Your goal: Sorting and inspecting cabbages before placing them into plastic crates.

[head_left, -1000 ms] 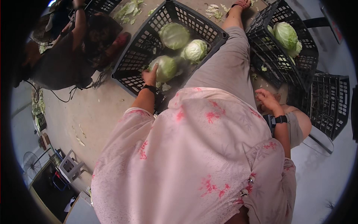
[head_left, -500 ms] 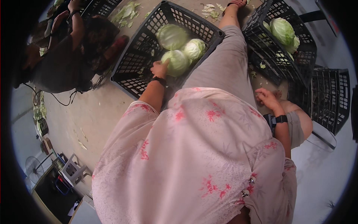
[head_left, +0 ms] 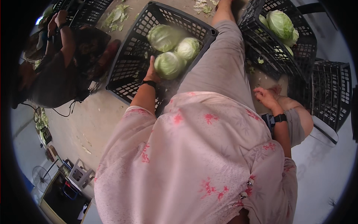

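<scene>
Left hand: fingers laid flat against the near cabbage, which sits in the black crate beside two other heads. Right hand: loosely curled, holding nothing, by the knee. Step judged: a cabbage being set down; release and withdrawal are called for next.
</scene>
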`<action>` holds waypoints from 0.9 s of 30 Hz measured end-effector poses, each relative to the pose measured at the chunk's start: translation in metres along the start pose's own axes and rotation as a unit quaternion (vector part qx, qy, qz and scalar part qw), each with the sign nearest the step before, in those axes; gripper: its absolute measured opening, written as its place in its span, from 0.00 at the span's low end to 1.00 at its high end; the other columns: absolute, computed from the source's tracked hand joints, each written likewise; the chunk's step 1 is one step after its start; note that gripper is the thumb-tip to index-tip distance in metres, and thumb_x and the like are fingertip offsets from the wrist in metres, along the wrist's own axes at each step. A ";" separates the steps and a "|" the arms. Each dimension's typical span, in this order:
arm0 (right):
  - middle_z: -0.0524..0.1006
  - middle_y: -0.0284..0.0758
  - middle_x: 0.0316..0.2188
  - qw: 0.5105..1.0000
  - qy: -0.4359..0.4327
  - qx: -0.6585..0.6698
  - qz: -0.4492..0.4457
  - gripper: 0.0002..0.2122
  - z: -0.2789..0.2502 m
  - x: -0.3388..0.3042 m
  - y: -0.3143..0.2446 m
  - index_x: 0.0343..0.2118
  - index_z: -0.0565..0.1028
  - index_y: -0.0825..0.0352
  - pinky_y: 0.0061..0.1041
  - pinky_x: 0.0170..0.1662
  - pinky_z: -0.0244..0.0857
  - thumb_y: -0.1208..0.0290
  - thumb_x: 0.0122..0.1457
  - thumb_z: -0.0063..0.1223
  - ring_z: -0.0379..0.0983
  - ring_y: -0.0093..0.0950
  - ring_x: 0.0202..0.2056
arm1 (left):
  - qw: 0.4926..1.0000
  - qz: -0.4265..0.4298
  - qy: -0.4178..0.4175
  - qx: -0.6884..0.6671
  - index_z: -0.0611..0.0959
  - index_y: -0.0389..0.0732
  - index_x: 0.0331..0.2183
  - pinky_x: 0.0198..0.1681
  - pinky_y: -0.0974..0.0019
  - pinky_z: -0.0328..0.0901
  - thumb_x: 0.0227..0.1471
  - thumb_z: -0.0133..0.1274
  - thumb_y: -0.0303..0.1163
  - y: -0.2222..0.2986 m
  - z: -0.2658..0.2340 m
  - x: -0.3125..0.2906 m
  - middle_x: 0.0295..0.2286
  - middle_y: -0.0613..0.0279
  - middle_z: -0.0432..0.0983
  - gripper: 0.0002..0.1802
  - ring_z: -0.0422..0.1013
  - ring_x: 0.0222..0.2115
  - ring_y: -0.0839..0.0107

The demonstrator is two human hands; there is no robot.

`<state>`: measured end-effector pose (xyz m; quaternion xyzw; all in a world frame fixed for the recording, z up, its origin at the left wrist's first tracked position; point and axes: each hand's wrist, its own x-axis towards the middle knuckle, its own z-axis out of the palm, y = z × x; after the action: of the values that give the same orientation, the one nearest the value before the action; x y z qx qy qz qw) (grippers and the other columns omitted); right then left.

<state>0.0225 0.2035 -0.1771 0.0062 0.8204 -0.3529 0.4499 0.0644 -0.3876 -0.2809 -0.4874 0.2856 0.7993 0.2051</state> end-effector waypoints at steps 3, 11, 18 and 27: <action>0.75 0.26 0.30 1.000 -0.018 0.006 0.000 0.13 0.003 0.001 -0.017 0.49 0.73 0.64 0.18 0.34 0.65 0.69 0.62 0.49 0.69 0.17 0.31 | 0.994 -0.062 0.092 -0.009 0.62 0.48 0.63 0.64 0.41 0.43 0.46 0.56 0.65 0.016 -0.046 0.027 0.60 0.58 0.60 0.50 0.52 0.63 0.60; 0.79 0.35 0.36 0.999 -0.004 0.027 0.018 0.14 0.002 -0.003 -0.026 0.46 0.74 0.67 0.24 0.43 0.66 0.68 0.58 0.50 0.73 0.25 0.37 | 0.954 -0.016 0.222 0.199 0.55 0.52 0.65 0.61 0.54 0.56 0.32 0.73 0.51 -0.001 -0.033 0.057 0.59 0.55 0.61 0.63 0.65 0.54 0.62; 0.79 0.36 0.37 0.998 -0.032 0.027 -0.046 0.14 0.006 0.018 -0.035 0.46 0.74 0.67 0.25 0.44 0.66 0.68 0.58 0.50 0.73 0.26 0.39 | 0.866 0.119 -0.085 0.478 0.44 0.52 0.66 0.65 0.56 0.50 0.37 0.71 0.47 0.012 -0.186 0.084 0.62 0.60 0.54 0.65 0.57 0.58 0.65; 0.79 0.37 0.37 1.000 -0.014 0.012 -0.018 0.14 0.004 0.011 -0.009 0.46 0.74 0.68 0.25 0.44 0.67 0.68 0.59 0.50 0.74 0.27 0.38 | 0.992 -0.046 0.111 0.030 0.64 0.51 0.61 0.59 0.40 0.54 0.40 0.61 0.65 -0.024 0.004 -0.014 0.61 0.58 0.58 0.51 0.56 0.60 0.53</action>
<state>0.0160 0.1914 -0.1813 -0.0082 0.8099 -0.3706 0.4546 0.0830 -0.3676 -0.2730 -0.5790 0.3081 0.7212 0.2231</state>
